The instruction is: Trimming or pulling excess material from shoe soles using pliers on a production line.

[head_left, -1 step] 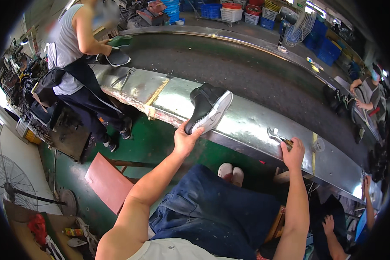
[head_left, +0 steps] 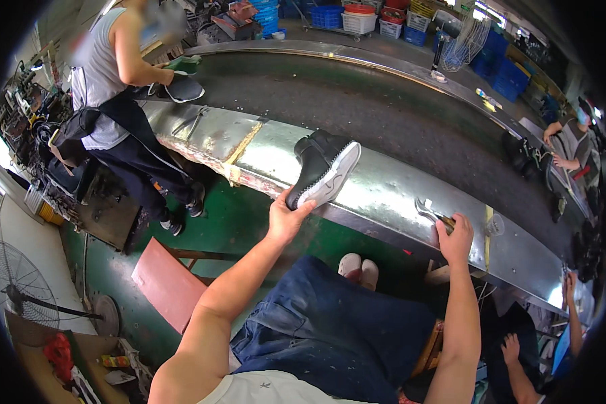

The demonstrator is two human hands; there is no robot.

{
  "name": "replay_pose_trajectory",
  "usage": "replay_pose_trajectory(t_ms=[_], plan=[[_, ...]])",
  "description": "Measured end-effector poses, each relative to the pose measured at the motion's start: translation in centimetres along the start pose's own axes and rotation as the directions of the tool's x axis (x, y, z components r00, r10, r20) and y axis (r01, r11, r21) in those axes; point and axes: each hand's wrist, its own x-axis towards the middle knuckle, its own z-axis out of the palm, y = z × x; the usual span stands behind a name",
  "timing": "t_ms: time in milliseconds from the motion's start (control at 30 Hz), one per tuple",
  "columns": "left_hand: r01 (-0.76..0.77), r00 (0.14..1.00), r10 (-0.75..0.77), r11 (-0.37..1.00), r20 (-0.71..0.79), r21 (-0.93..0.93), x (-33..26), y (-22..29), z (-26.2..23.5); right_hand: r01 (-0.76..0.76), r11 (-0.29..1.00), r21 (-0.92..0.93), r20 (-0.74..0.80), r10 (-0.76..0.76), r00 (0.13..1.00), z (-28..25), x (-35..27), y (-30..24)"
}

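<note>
My left hand grips the lower end of a black shoe with a white sole, holding it tilted up against the shiny metal ledge of a long conveyor. Further right on the same ledge, my right hand is closed around the handle of a metal pliers-like tool, whose jaws point left. Behind the ledge runs the dark belt. My legs in blue jeans show below.
A person in a grey top stands at the left and handles another dark shoe. More workers sit at the right, with a hand at the lower right. A red stool and a fan stand on the green floor. Blue crates are stacked behind.
</note>
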Motion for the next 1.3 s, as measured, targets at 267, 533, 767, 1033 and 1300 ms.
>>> replay_pose_trajectory(t_ms=[267,533,767,1033,1300], plan=[[0.178,0.931,-0.214,0.973,0.295,0.145,2.1,4.3,-2.7,-0.028,0.999,-0.039,0.016,0.029,0.999,-0.2,0.1,0.5],[0.384,0.851,-0.461,0.873,0.253,0.3,5.4,6.8,-1.1,-0.078,0.997,-0.01,0.045,0.078,0.996,-0.4,0.6,-0.1],[0.116,0.916,-0.295,0.843,0.271,0.526,5.4,5.9,0.1,-0.071,0.997,0.003,0.029,0.071,0.997,-0.7,0.3,-0.4],[0.356,0.855,-0.345,0.933,0.387,0.044,-0.4,10.0,-0.2,0.085,0.996,-0.006,-0.069,-0.085,0.994,-0.7,-0.3,-0.1],[0.169,0.811,-0.179,0.983,0.556,0.07,-3.1,13.3,0.0,-0.51,0.243,0.825,0.464,0.222,0.857,0.4,-3.7,-8.3]])
